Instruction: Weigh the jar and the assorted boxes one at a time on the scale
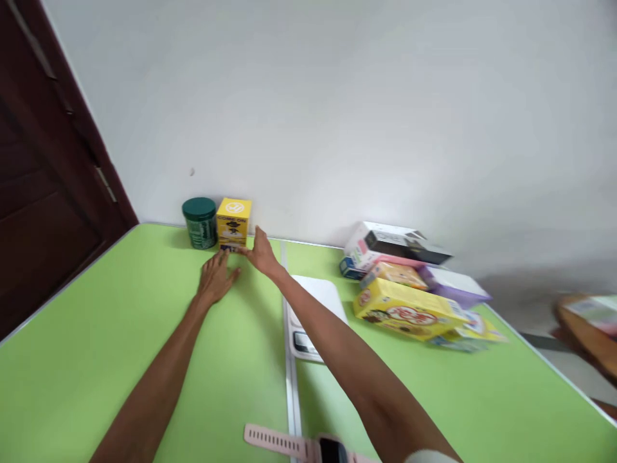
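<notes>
A yellow box (234, 222) with dark lettering and a cartoon figure stands upright on the table against the wall. Directly left of it is a dark green jar (200, 226) with a lid. My left hand (216, 278) lies low in front of the box, fingers stretched toward its bottom edge and thumb apart. At the box's lower right corner is my right hand (261, 253), thumb pointing left across the front and a finger raised beside the box. Both hands are close to the box; whether they touch it is hard to make out.
Under my right forearm sits a white kitchen scale (321, 296). Several packages are grouped to the right, including a yellow carton (409, 310) and a white-and-black box (395, 244). A pink-strapped watch (332, 449) lies at the near edge of the green table (231, 386).
</notes>
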`<action>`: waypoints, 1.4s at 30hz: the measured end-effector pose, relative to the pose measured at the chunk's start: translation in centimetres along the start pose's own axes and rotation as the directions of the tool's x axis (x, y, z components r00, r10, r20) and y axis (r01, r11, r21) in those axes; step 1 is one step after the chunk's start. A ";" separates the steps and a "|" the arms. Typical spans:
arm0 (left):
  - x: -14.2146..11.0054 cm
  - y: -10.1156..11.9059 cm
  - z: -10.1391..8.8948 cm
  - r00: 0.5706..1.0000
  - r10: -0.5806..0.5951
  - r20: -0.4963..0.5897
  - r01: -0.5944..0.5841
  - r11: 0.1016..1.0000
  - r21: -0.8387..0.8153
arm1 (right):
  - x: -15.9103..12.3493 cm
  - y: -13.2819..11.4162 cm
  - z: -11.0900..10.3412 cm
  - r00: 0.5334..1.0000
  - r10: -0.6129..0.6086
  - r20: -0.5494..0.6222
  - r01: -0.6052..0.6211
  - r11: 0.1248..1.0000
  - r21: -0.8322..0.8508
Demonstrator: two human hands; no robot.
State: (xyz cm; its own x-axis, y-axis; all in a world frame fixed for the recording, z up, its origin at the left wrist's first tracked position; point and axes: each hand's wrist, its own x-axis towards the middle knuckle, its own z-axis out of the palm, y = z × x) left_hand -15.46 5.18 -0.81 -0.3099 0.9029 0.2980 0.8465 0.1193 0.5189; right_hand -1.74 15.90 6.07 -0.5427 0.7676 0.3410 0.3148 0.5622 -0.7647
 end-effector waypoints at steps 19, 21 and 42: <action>-5.6 22.8 -1.6 0.944 0.325 0.057 -0.236 0.786 -0.572 | -28.9 9.1 -22.2 0.493 0.167 -0.854 -0.331 0.943 -0.007; -5.1 26.5 0.6 0.888 0.431 0.162 -0.275 0.780 -0.563 | -28.7 10.2 -21.7 0.512 0.178 -0.840 -0.319 0.948 0.006; -2.4 29.6 -0.7 0.886 0.410 0.217 -0.258 0.823 -0.505 | -27.8 4.9 -19.8 0.661 0.097 -0.744 -0.064 0.995 0.074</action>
State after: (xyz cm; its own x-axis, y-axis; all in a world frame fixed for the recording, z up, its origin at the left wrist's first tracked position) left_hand 10.04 6.28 14.37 0.1667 0.9382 0.3033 0.5583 -0.3434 0.7552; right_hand 30.25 3.44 3.65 0.2510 0.7912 0.5576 0.2906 0.4879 -0.8231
